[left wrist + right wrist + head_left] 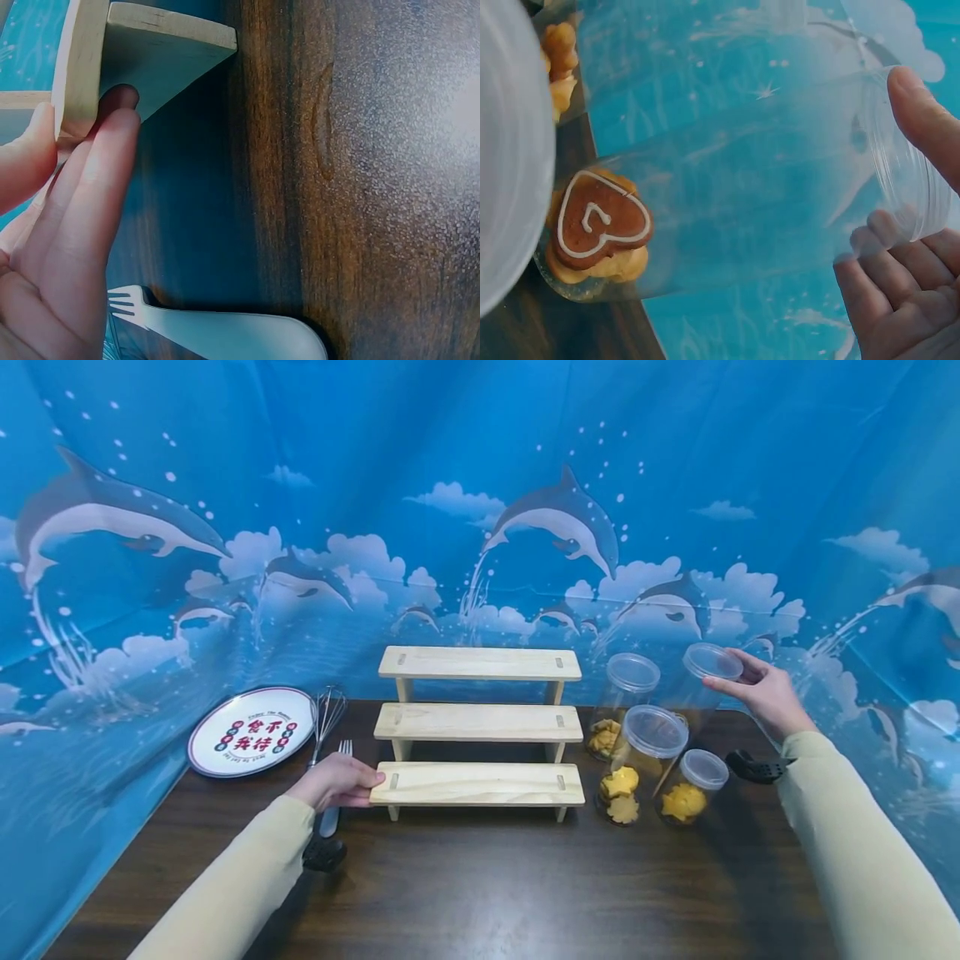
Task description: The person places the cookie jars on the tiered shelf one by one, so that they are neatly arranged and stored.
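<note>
My left hand [337, 779] pinches the left end of the lowest board of a three-step wooden display stand [480, 783]. In the left wrist view, the thumb and fingers [105, 172] lie on opposite sides of the board [81, 67]. A metal fork [225, 330] lies on the table beside that hand. At the back right, my right hand [770, 695] grips the lidded top of a tall clear jar [742, 217], thumb on one side and fingers on the other. Inside its bottom sit a heart-shaped brown cookie [604, 217] with white icing and paler cookies.
Three other clear lidded jars, one at the back [632, 675], one in the middle [656, 733] and a short one [703, 770], hold yellowish cookies right of the stand. Left stand a printed plate [247, 762] and a whisk [327, 714]. A dolphin-printed cloth [450, 435] hangs behind.
</note>
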The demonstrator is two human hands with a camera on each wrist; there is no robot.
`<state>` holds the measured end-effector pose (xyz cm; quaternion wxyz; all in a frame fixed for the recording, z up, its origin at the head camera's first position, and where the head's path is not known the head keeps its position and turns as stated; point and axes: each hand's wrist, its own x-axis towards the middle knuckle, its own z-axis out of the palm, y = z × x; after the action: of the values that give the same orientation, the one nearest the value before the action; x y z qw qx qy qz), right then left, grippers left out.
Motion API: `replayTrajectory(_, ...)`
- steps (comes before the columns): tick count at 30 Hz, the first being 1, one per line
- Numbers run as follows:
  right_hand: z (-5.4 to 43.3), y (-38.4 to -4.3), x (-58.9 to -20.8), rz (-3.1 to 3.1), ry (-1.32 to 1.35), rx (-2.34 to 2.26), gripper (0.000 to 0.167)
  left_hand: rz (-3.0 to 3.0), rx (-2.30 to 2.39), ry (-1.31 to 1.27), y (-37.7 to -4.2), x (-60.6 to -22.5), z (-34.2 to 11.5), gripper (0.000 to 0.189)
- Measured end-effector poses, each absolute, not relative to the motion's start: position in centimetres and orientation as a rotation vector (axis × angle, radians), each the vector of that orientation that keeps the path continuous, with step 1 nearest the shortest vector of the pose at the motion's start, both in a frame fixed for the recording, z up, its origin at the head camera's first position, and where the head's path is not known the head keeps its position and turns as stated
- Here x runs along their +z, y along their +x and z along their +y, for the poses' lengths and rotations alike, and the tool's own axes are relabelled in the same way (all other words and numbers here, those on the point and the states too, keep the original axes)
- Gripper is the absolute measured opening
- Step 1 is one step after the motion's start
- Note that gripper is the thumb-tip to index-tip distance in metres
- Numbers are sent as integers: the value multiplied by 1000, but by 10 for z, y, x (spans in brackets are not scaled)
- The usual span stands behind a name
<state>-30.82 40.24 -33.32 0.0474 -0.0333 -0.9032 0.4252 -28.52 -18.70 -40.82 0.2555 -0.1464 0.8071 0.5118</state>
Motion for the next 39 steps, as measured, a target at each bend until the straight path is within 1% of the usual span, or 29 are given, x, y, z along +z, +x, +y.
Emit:
replayTrajectory(9, 395, -300, -304, -2656, -103, 1288, 88, 2187, 1376, -391, -288, -404, -184, 40)
replayTrajectory(17, 381, -294, -269, -2505, -132, 1323, 78, 2211, 1343, -356, -289, -405, -186, 41)
replayTrajectory(26, 364, -289, -227, -2320, -2, 1412, 65, 2190, 1365, -321, -288, -406, -189, 42)
replayTrajectory(33, 350, -282, -200, -2165, 75, 1579, 63, 2199, 1352, -308, -288, -405, -192, 43)
replayTrajectory(39, 340, -279, -189, -2056, 131, 1659, 60, 2205, 1345, -298, -290, -406, -186, 42)
